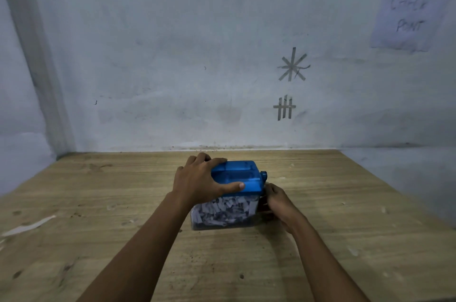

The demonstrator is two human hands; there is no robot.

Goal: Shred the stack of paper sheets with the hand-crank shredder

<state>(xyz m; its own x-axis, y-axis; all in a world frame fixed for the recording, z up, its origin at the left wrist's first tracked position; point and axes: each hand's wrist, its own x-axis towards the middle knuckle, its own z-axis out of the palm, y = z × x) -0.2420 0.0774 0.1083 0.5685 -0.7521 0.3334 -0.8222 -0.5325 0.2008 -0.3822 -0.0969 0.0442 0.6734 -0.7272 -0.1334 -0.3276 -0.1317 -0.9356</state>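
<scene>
Single head-worn view, as I see it: wide-angle, facing forward and down across the table (98,203) to the wall (172,54); shredder (243,175) near, centred.

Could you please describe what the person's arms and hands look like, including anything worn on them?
Both arms are bare as far as the frame shows, with no sleeves. The left hand and right hand wear no gloves, and no watch, bracelet or ring shows. The right hand is blurred, so small items could be missed.

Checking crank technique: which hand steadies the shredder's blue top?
The left hand, fingers wrapped over the blue top; the right hand sits lower, beside the clear bin.
</scene>
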